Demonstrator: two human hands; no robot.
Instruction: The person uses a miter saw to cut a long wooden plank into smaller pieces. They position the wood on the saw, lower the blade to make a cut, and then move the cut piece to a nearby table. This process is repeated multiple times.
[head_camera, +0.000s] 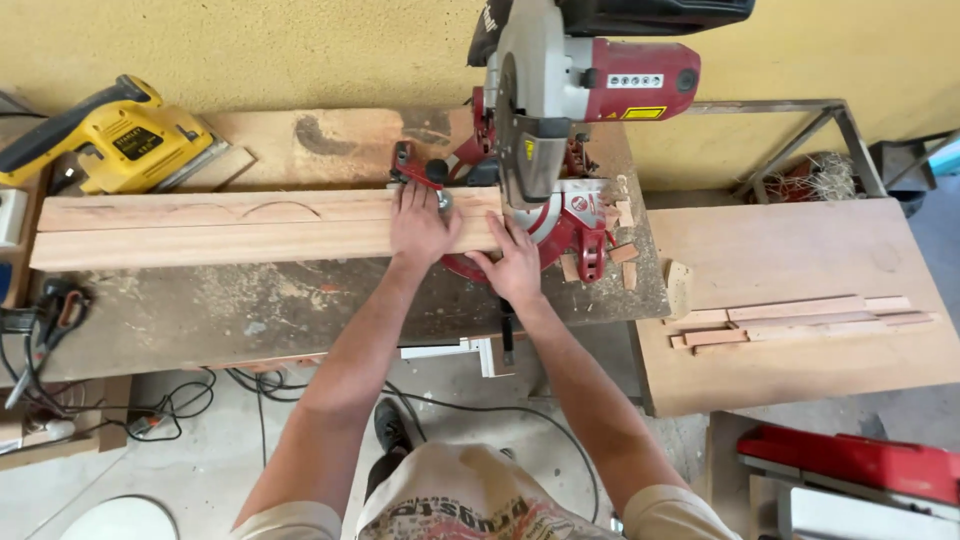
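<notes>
Two bare forearms are stretched forward from the wearer's printed shirt toward a long wooden plank (230, 228), which is laid across the dusty desk (300, 310) against the fence of a red mitre saw (560, 120). The left hand (422, 225) is pressed flat and spread on the plank, apparently so that it is kept from shifting, and the right hand (515, 265) is laid open on its cut end beneath the raised blade (nothing is gripped by either). A yellow jigsaw (110, 135) is left at the far left, and thin offcuts (800, 322) are gathered on a board to the right.

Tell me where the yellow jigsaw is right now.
The yellow jigsaw lies at the bench's far left, against the yellow wall, just behind the long wooden board.
</notes>
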